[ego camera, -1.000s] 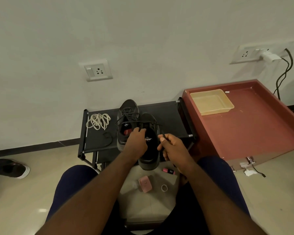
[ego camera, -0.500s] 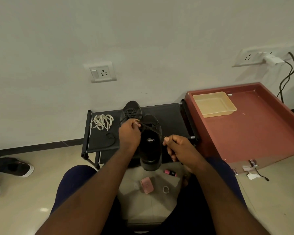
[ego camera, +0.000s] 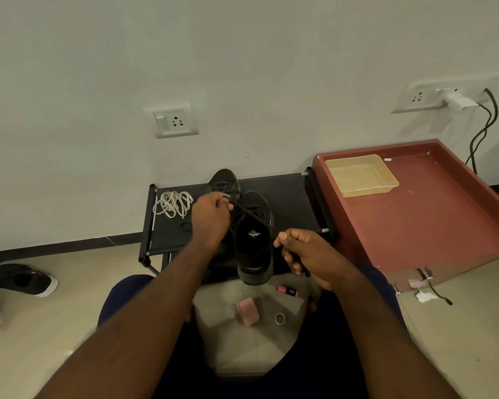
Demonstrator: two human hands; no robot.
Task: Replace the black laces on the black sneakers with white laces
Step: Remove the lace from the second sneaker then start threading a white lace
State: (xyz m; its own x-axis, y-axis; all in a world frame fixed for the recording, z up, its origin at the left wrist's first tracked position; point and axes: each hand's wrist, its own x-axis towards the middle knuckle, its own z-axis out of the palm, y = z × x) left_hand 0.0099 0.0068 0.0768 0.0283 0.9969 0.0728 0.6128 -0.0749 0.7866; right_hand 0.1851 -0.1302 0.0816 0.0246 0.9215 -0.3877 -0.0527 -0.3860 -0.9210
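Handling the black lace [ego camera: 244, 216] should take little force, I judge: it is light, limp and thin, and it will drag where it crosses the eyelets, so it is best taken close to the eyelet it leaves and drawn out along the line of the hole. The near sneaker [ego camera: 254, 246] is light too, with a soft upper and a firmer sole, and can be steadied by its sides or heel. It lies on the black bench [ego camera: 288, 194], its long axis running away from the person, toe toward the wall, opening upward, heel hanging over the front edge. The far sneaker [ego camera: 224, 181] lies just behind and to the left, pointing the same way.

The left hand [ego camera: 211, 217] has its grip pinched on the lace at the upper eyelets. The right hand [ego camera: 308, 254] is curled, thumb on forefinger, and seems to hold the lace's other run, though the strand there is hard to see. The white laces [ego camera: 172, 203] lie bundled on the bench's left end, apart from both shoes.
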